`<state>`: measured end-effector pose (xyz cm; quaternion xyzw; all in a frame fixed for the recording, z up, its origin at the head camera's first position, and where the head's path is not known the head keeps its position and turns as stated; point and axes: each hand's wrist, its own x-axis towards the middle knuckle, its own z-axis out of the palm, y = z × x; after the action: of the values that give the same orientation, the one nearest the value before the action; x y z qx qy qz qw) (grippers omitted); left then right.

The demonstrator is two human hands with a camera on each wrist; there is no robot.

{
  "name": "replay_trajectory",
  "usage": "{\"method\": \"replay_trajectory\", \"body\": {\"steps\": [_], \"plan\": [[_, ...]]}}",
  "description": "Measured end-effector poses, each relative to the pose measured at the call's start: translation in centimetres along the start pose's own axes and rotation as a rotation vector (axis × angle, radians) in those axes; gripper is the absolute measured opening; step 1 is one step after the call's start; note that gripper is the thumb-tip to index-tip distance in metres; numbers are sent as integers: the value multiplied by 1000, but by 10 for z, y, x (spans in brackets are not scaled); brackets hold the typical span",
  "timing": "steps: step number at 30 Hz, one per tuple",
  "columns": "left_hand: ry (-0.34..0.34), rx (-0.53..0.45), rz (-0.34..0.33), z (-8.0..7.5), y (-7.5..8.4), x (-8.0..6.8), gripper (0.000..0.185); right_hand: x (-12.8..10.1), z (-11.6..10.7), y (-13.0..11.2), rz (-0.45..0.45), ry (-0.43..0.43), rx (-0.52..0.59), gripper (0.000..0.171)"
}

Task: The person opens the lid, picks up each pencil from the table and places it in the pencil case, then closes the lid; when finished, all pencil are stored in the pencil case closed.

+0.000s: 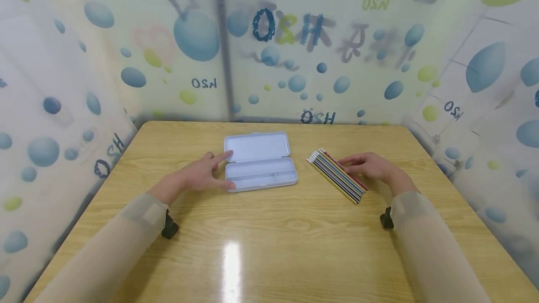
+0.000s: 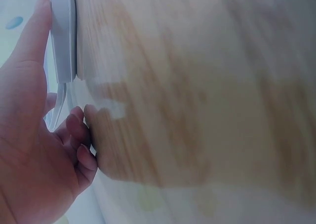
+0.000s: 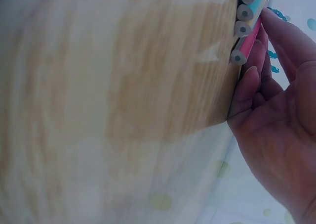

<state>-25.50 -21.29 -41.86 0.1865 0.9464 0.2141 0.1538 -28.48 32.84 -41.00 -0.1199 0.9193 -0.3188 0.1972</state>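
**Inspector:** Starting with position: where does each item lie relative to your hands?

**Me:** The pencil case [image 1: 260, 162] lies open on the wooden table [image 1: 269, 237], lid flat toward the far edge, tray nearer me. It sits just to the right of my left hand [image 1: 204, 174]. The row of coloured pencils [image 1: 337, 175] lies side by side, well apart from the case, slanted on the tabletop. My right hand [image 1: 370, 167] rests on the right side of that row.

**Inspector:** Contact on the left?

**Me:** My forefinger [image 1: 221, 157] points out straight and touches the case's left end at the lid; the thumb reaches the near left corner of the tray. In the left wrist view the finger [image 2: 34, 31] lies along the pale plastic edge [image 2: 63, 36]. Nothing is gripped; the fingers are spread and loosely extended.

**Inspector:** And the right?

**Me:** Palm down, fingers laid fairly straight over the pencils, tips touching them. The right wrist view shows fingertips [image 3: 249, 80] against the pink pencil [image 3: 247, 46] at the row's edge, with cut ends facing the camera. No pinch, no curl round any pencil.

**Inspector:** Arm pose?

**Me:** Both forearms, in pale sleeves [image 1: 126, 233], come in from the near edge and angle inward, wrists low over the table.
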Motion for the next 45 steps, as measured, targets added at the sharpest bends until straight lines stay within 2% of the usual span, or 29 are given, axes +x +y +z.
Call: {"method": "replay_trajectory", "body": {"steps": [6, 13, 18, 29, 39, 45], "plan": [[-1, -6, 0, -3, 1, -1, 121, 1, -1, -1, 7, 5, 5, 47], [-3, -7, -9, -1, -2, 0, 121, 0, -3, 5, -7, 49, -76, 42], [-7, -9, -2, 0, 0, -1, 121, 0, -4, 9, 3, 87, -93, 39], [-9, -12, -8, -1, 0, -1, 119, 0, -5, 6, -2, 135, -169, 37], [8, -11, 18, 0, -1, 0, 119, -1, -6, 4, -6, 114, -191, 44], [19, 2, -1, 1, -2, -1, 120, -3, -6, 6, -8, 129, -200, 45]]}}
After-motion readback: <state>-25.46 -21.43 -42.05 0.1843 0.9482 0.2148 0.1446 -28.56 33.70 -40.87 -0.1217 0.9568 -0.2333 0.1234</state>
